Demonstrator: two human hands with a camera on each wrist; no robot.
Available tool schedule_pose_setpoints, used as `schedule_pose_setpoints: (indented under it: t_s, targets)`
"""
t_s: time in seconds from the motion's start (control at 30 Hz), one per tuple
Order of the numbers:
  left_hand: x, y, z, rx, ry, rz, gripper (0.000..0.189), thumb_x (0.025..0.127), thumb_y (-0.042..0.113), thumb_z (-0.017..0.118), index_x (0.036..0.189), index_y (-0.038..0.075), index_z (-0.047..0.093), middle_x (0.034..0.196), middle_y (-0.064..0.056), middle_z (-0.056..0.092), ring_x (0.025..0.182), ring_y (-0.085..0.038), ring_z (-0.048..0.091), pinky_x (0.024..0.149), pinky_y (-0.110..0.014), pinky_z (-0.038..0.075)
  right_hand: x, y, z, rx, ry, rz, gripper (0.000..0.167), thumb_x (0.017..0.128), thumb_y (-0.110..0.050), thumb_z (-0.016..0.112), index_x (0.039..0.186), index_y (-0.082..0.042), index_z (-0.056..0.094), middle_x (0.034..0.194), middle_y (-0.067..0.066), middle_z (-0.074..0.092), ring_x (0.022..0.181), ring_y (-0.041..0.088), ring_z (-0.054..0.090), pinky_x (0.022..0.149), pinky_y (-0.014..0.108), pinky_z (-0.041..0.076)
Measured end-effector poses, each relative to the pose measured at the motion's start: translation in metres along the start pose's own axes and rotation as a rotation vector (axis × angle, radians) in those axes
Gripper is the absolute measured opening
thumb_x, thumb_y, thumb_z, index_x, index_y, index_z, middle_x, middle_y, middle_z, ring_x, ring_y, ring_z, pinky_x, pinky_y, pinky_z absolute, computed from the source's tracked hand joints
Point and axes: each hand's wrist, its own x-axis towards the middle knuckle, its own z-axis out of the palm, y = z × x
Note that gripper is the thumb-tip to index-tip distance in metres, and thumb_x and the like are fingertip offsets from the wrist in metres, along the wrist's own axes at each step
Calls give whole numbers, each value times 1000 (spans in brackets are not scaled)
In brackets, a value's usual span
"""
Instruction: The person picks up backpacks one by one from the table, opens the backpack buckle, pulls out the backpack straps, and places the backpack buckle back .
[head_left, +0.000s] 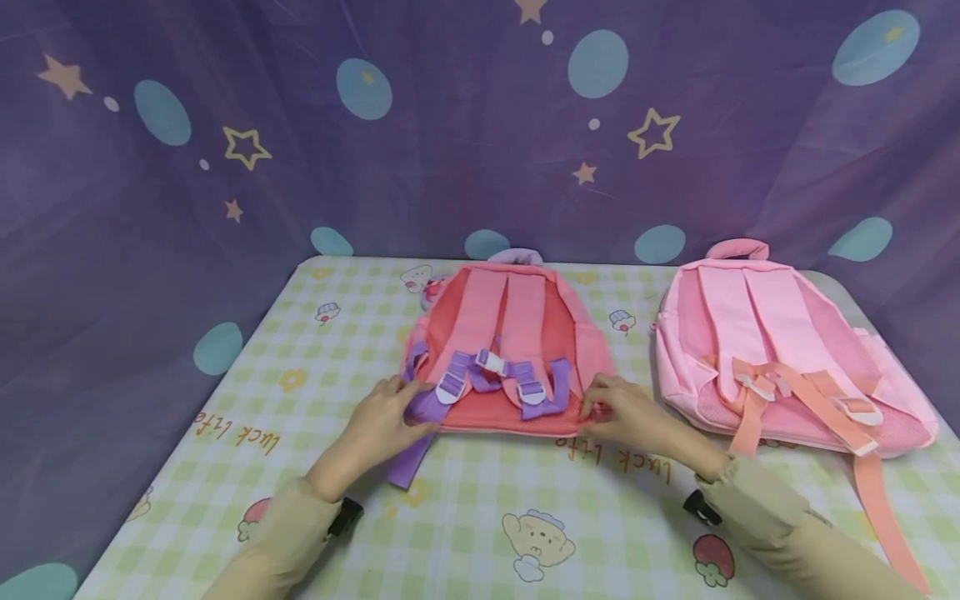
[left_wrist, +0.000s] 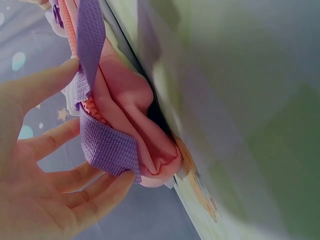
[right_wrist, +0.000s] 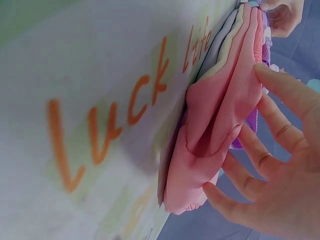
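Note:
A coral-pink backpack lies on the table with its shoulder straps facing up and its lilac handle at the far side. White buckles and purple webbing cross its lower back panel. My left hand is at the near left corner, its spread fingers touching the purple webbing and the bag's edge. From that corner a loose purple strap end hangs onto the table. At the near right corner, my right hand rests its spread, slightly bent fingers against the pink fabric side.
A second, light pink backpack lies to the right, straps up, with an orange strap trailing toward the near edge. A green-checked cloth covers the table. Behind hangs a purple curtain with stars.

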Motion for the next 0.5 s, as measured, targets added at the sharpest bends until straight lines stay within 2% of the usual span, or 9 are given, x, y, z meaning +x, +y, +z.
schedule_pose_setpoints:
  t_s: [0.17, 0.37, 0.5]
  targets:
    - [4, 6, 3, 15, -6, 24, 53, 64, 35, 76, 108, 10, 60, 92, -13, 55, 81, -26, 50, 65, -38, 44, -6, 6, -5, 11, -16, 14, 13, 70, -21, 73, 74, -19, 60, 75, -6, 46, 67, 10, 42, 59, 21, 35]
    - [8, 13, 6, 64, -7, 48, 53, 64, 39, 76, 108, 13, 61, 87, -8, 53, 79, -25, 52, 72, -42, 39, -13, 14, -7, 43, -6, 17, 13, 71, -18, 73, 73, -18, 61, 76, -6, 46, 67, 10, 42, 58, 21, 37]
    - [10, 18, 7, 47, -29, 49, 53, 66, 38, 75, 109, 13, 61, 88, -8, 53, 78, -23, 51, 72, -39, 39, -17, 16, -9, 51, 5, 14, 12, 71, -16, 73, 72, -17, 60, 75, -6, 45, 68, 10, 42, 59, 21, 36]
